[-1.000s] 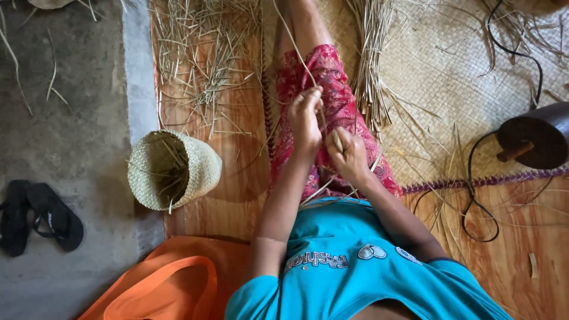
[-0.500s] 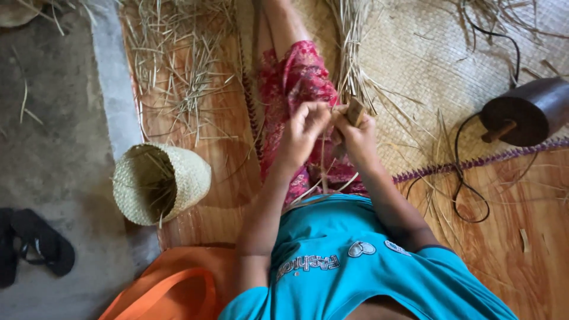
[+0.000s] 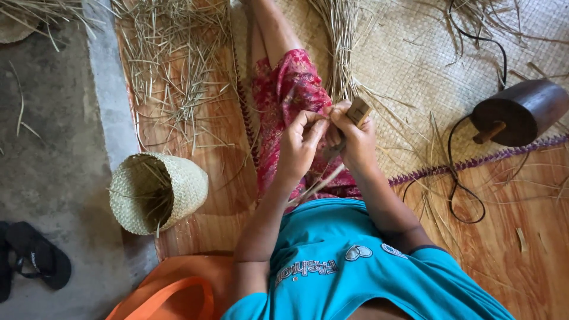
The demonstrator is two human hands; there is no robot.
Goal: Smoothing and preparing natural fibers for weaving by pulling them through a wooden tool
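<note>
Head view: person seated on a glossy orange-brown wooden floor (image 3: 195, 219), hands raised over the lap.
Right hand (image 3: 354, 137): fingers closed around a small tan wooden block tool (image 3: 358, 111); the block's end pokes out above the knuckles, tilted up and to the right.
Left hand (image 3: 302, 142): fingertips pinched narrow on a pale dried straw strip (image 3: 320, 182), touching the right hand.
Strip axis: long and flat, running diagonally from the hands down-left toward the teal shirt (image 3: 349, 272).
Lap: red patterned cloth skirt (image 3: 290, 95) beneath both hands.
Container: round woven straw basket (image 3: 157, 191), lying on its side just left of the person, mouth facing left; a few loose straw stems inside.
Loose material: scattered dry straw stems (image 3: 172, 59) on the floor at upper left; a tidier bundle of long straw (image 3: 342, 41) beside the leg, lying lengthwise away from the person.
Floor covering: plaited pale straw mat (image 3: 415, 65), fine chequered texture, purple braided edge (image 3: 474, 163).
Right side: dark brown cylindrical wooden object with a peg (image 3: 518, 112), smooth, lying on its side; black cord (image 3: 459, 195) looped near it.
Left edge: black rubber sandal (image 3: 38, 255) on grey concrete (image 3: 53, 148).
Lower left: orange plastic rim (image 3: 172, 293), contents not visible.
</note>
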